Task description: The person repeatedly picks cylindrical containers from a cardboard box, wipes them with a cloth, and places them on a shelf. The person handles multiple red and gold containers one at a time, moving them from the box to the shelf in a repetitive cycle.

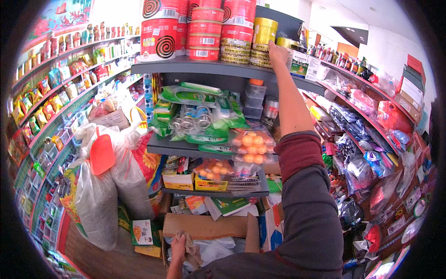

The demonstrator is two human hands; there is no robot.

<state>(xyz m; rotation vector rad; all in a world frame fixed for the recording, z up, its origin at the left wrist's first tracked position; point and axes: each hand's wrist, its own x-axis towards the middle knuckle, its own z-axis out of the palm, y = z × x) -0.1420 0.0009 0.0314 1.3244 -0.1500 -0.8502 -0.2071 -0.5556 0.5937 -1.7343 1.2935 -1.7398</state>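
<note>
My right hand [278,55] reaches up to the top shelf [209,66] and touches the right side of a stack with a yellow cylindrical tin [264,31] above flat patterned tins [260,55]. Whether its fingers grip anything cannot be told. Low down, my left hand [178,246] holds a crumpled beige cloth [192,249] over an open cardboard box [205,226] with plastic bags inside. Red mosquito coil tins [158,38] stand in stacks to the left of the yellow tin. Small boxes [299,62] stand just right of my right hand.
Green packages [195,94] and bagged orange balls [252,139] fill the shelf below. Full white sacks [97,195] with a red plastic scoop [102,153] stand at the left. Packed shelves curve along both sides. A green box [142,232] lies by the cardboard box.
</note>
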